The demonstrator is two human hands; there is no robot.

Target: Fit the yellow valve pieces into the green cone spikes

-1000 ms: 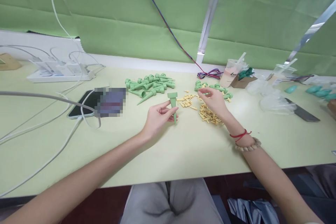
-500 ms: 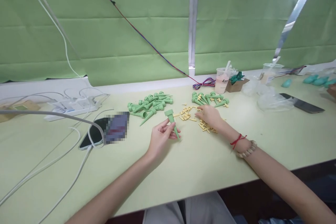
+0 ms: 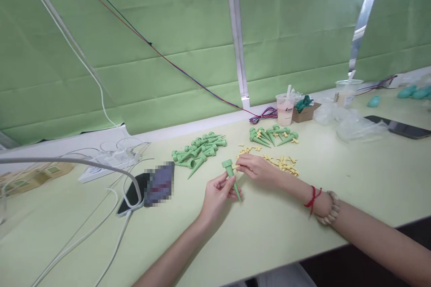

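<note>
The left hand (image 3: 218, 195) held a green cone-shaped spike (image 3: 231, 177), fingers and thumb clamped on its lower shaft, its long axis tilted with the wide collared mouth up and away from the palm and the tip pointing down toward the table (image 3: 269, 228). The right hand (image 3: 257, 169) lay just beside that mouth, to its right, fingertips pinched together on a small yellow plug (image 3: 236, 167) almost touching the collar. More yellow plugs (image 3: 284, 165) lay scattered just beyond the right hand's knuckles.

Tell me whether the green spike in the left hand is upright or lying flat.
Roughly upright, tilted. The left hand grips the green spike with its wide cap up and its point down by the table.
</note>
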